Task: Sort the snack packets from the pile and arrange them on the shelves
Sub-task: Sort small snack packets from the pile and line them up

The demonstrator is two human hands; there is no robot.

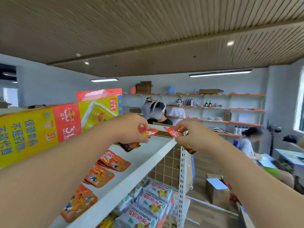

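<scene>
You're facing a white shelf (146,154) with orange-red packets (98,176) printed with cartoon figures. The left packet (148,132) is red with a white mark, and the right packet (173,132) is red too, with white lettering. The carton (28,134) is yellow with blue characters and a red band. Below are silver-grey bags (148,204) with red lettering.

We see glossy plastic film on the red snack packets (113,160), a smooth matt white top shelf (148,154), shiny printed cardboard on the Red Bull carton (32,134), ribbed wood slats on the ceiling (148,30).
</scene>
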